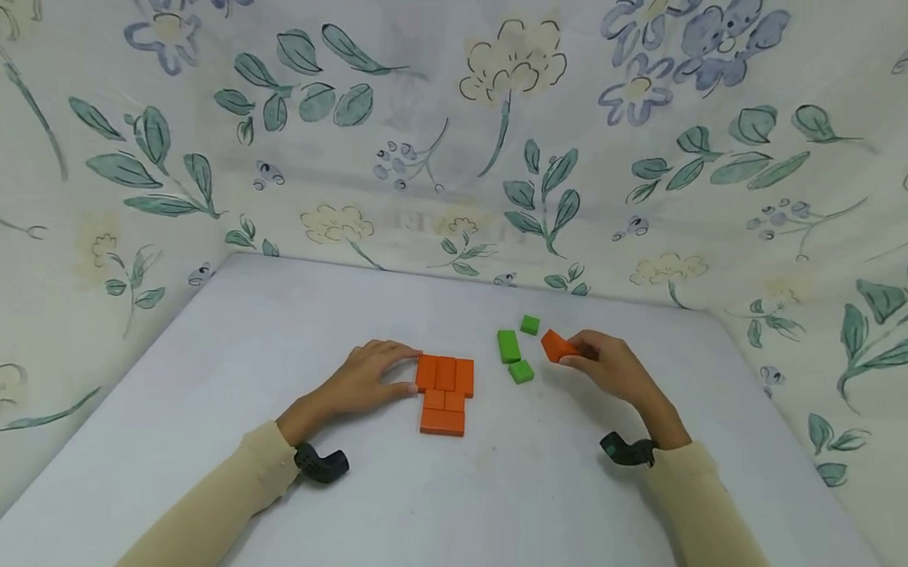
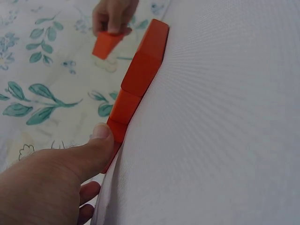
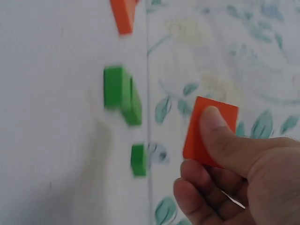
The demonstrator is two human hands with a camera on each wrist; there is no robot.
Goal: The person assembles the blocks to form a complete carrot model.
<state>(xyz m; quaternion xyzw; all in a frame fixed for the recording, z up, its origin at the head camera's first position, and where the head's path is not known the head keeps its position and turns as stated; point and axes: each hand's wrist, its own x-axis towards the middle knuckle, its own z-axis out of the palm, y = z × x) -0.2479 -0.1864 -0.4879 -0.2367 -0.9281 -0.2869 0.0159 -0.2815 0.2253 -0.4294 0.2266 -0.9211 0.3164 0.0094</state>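
Note:
On the white table, several flat orange blocks [image 1: 444,400] lie touching, a wider row at the back and narrower rows in front. My left hand [image 1: 365,379] is at the back row's left end, its thumb and index finger at the near and far corners of the leftmost orange block [image 1: 425,373]. In the left wrist view, the thumb [image 2: 101,133] rests against the orange row. My right hand [image 1: 607,361] pinches another orange block [image 3: 193,136] between thumb and fingers, raised above the table and tilted. Its remaining fingers are curled below the block.
Between the orange blocks and my right hand lie a long green block [image 1: 508,346] and two small green blocks, one [image 1: 530,324] behind it and one [image 1: 522,371] in front. A flowered cloth [image 1: 429,149] hangs behind the table [image 1: 311,303] and along its sides.

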